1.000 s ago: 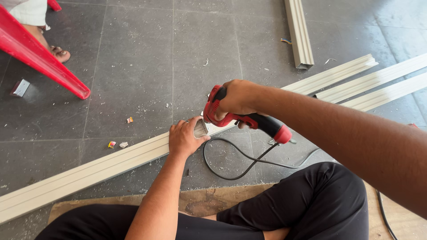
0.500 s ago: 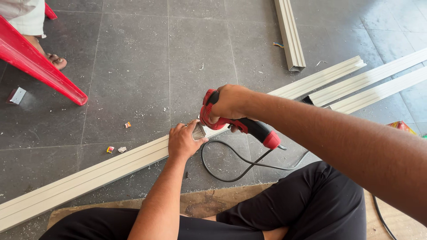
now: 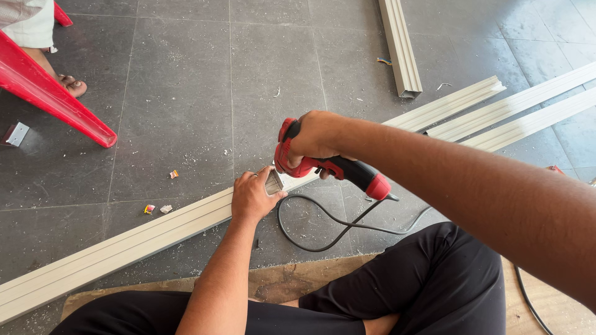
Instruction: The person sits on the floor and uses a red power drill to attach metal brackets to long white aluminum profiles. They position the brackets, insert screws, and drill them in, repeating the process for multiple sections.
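Note:
A long pale grooved profile point(image 3: 130, 243) lies slantwise across the dark tiled floor. My left hand point(image 3: 253, 197) presses on it and pinches a small metal bracket point(image 3: 274, 182) against its top. My right hand point(image 3: 315, 134) grips a red and black corded power drill point(image 3: 329, 165), its nose pointing down at the bracket beside my left fingers. The drill's black cable point(image 3: 323, 226) loops over the floor in front of my crossed legs in black trousers point(image 3: 422, 291).
More pale profiles lie at the right point(image 3: 515, 108) and one at the top point(image 3: 400, 46). A red plastic chair leg point(image 3: 53, 99) and another person's foot point(image 3: 65, 84) are at upper left, a metal bracket point(image 3: 15, 133) beside them. Small scraps point(image 3: 158, 208) dot the tiles.
The view has shifted slightly; both hands stay at the same spot on the profile, with the drill held over the bracket.

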